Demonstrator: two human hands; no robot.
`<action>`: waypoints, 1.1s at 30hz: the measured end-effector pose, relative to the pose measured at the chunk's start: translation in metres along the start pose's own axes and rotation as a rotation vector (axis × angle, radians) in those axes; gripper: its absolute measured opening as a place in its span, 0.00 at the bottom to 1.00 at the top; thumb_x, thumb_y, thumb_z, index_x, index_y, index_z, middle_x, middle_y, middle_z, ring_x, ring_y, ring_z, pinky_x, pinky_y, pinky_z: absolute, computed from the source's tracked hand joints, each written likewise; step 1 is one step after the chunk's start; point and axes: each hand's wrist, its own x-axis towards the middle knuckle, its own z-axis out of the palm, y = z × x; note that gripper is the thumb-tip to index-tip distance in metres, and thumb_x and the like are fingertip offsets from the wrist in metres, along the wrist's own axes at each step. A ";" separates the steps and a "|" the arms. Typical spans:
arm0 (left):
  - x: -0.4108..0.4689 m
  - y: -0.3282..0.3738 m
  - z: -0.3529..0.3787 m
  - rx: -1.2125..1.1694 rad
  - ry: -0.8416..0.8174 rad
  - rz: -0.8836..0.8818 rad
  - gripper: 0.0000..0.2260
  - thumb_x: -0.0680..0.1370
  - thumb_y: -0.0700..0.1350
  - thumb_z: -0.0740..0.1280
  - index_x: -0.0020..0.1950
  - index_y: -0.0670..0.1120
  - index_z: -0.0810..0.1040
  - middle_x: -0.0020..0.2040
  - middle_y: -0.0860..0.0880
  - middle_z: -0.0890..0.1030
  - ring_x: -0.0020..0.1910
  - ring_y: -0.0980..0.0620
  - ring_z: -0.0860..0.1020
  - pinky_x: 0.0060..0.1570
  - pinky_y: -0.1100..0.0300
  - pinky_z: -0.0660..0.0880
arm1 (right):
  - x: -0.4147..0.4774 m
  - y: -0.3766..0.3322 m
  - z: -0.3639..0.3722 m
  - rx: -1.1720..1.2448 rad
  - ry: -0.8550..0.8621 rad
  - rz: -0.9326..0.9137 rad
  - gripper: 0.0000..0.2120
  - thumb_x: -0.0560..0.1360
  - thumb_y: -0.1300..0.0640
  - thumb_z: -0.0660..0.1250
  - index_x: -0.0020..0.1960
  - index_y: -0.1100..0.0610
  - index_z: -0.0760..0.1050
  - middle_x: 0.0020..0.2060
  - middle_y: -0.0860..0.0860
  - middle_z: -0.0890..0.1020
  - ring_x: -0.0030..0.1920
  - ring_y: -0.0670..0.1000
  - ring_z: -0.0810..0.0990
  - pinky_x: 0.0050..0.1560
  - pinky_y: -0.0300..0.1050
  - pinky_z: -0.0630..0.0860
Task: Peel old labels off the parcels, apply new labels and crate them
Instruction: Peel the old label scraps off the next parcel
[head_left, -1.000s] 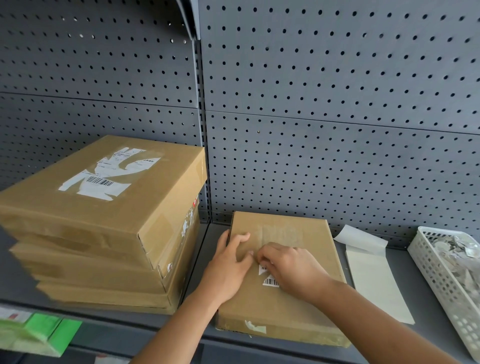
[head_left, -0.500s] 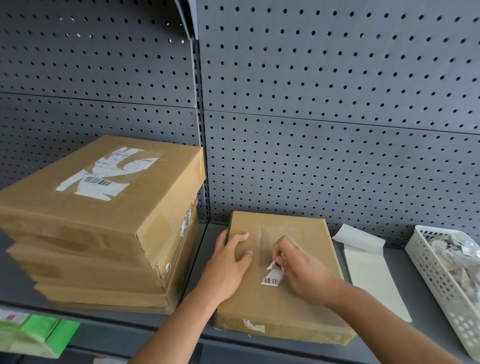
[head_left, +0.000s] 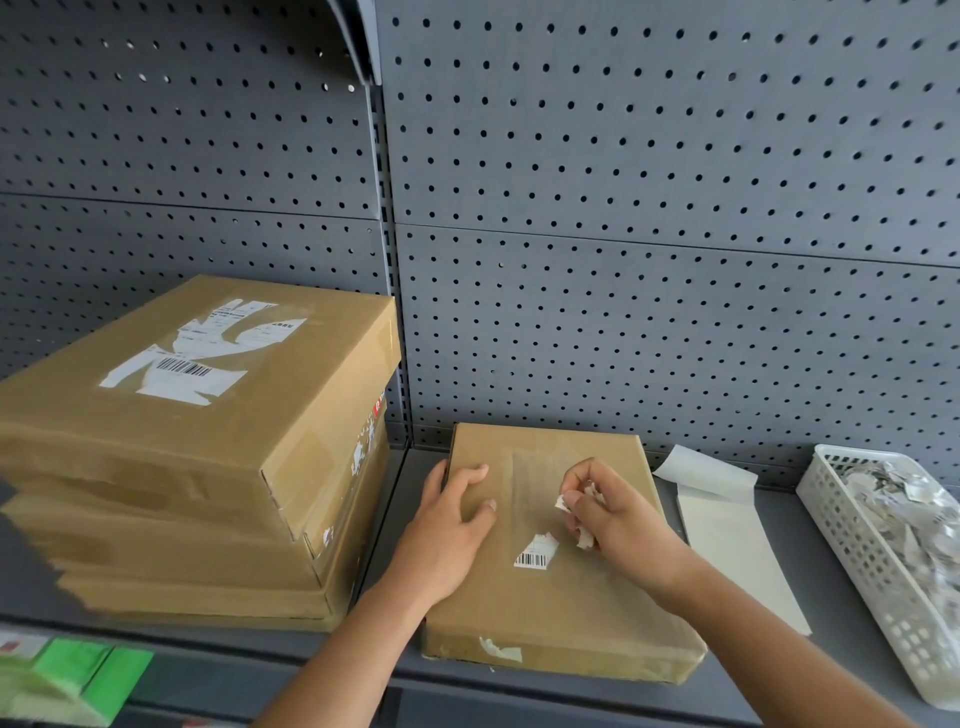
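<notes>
- Grey perforated metal back panel (head_left: 675, 208): matt, dotted with regular round holes, standing behind everything.
- Grey metal shelf (head_left: 810, 561): smooth and flat, carrying all the items below.
- Stack of large brown cardboard boxes (head_left: 182, 493): at the left of the shelf, with scuffed, taped edges. The top box carries a torn white label with a barcode (head_left: 197, 358), only part peeled, so this one looks not yet finished.
- Flat brown cardboard parcel (head_left: 545, 613): the item in hand, lying mid-shelf just right of the stack. Most of its old label looks gone, leaving a dull patch of residue. No new label is on it, and no crate is in view.
- White plastic lattice basket (head_left: 883, 597): at far right, filled with crumpled paper scraps (head_left: 904, 499).
- Pale cream rectangular backing sheet (head_left: 727, 551): glossy, far end curled up, lying between parcel and basket.
- Left hand (head_left: 447, 530): palm down on the parcel's left edge, fingers loosely bent, bracing it.
- Right hand (head_left: 613, 514): above the parcel, fingers pinching a crumpled white label scrap (head_left: 571, 501).
- Small white barcode remnant (head_left: 535, 553): stuck to the parcel top with ragged edges, left to peel.
</notes>
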 end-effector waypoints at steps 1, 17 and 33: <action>0.000 0.000 0.000 0.001 0.002 0.000 0.18 0.82 0.59 0.60 0.72 0.67 0.65 0.78 0.64 0.51 0.59 0.61 0.69 0.53 0.59 0.70 | 0.000 0.000 0.000 0.001 0.011 0.010 0.06 0.82 0.58 0.59 0.46 0.53 0.71 0.31 0.47 0.75 0.33 0.47 0.70 0.38 0.43 0.69; -0.001 0.004 0.000 0.008 0.001 -0.005 0.18 0.82 0.58 0.60 0.72 0.68 0.64 0.80 0.60 0.49 0.71 0.55 0.68 0.56 0.59 0.66 | -0.008 -0.007 0.030 -0.813 -0.037 -0.072 0.10 0.73 0.41 0.65 0.45 0.46 0.69 0.39 0.46 0.81 0.40 0.48 0.80 0.41 0.42 0.75; -0.002 0.003 0.001 0.015 -0.001 -0.002 0.17 0.83 0.58 0.59 0.72 0.68 0.64 0.80 0.62 0.49 0.59 0.60 0.69 0.44 0.65 0.68 | 0.007 -0.010 0.022 -0.684 -0.098 0.100 0.09 0.71 0.46 0.68 0.38 0.47 0.69 0.37 0.45 0.78 0.36 0.48 0.74 0.38 0.43 0.72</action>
